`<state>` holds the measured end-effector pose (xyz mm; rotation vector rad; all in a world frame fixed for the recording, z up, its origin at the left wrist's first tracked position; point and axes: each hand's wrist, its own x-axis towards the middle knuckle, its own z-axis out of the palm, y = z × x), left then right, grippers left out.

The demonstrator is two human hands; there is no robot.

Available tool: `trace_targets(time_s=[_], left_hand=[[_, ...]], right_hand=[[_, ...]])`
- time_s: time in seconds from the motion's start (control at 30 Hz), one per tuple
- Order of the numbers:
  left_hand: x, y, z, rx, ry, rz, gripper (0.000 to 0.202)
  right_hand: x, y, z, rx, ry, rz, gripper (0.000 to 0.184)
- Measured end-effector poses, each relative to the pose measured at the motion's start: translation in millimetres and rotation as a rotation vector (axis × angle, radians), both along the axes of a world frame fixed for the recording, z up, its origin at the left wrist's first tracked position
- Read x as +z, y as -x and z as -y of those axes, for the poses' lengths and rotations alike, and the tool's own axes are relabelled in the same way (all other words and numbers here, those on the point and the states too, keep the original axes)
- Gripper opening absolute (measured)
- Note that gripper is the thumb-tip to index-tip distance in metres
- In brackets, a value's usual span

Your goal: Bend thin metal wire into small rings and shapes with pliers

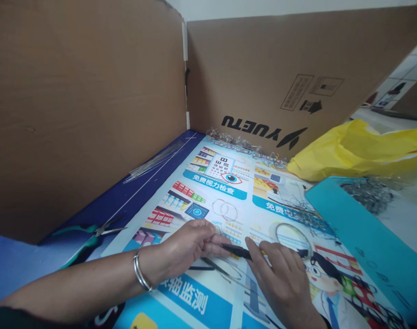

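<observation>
My left hand [189,246], with a silver bangle on its wrist, is closed in a pinch on something small that I cannot make out, low over a printed poster [208,183]. My right hand [280,278] is closed on a thin black tool [237,251] whose tip meets the left fingers. Beneath the hands lies a dark wire piece [211,267]. A pair of joined wire rings [225,209] lies just beyond the left hand. One larger wire ring [293,237] sits beside the right hand.
Green-handled pliers [88,237] lie at the left on the blue surface. Straight wires [156,162] lie along the cardboard wall [78,109]. At the right are a teal sheet [359,233], a tangled wire heap [369,194] and a yellow bag [362,148].
</observation>
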<state>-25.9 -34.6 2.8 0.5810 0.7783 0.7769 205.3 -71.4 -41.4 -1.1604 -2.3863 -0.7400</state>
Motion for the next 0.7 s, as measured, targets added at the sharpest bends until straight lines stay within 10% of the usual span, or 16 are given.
trace_targets(time_s=[0.7], left_hand=[[1.5, 3, 0, -0.033, -0.139, -0.107, 0.018]], right_hand=[[8.6, 11, -1, 0.034, 0.032, -0.119, 0.026]])
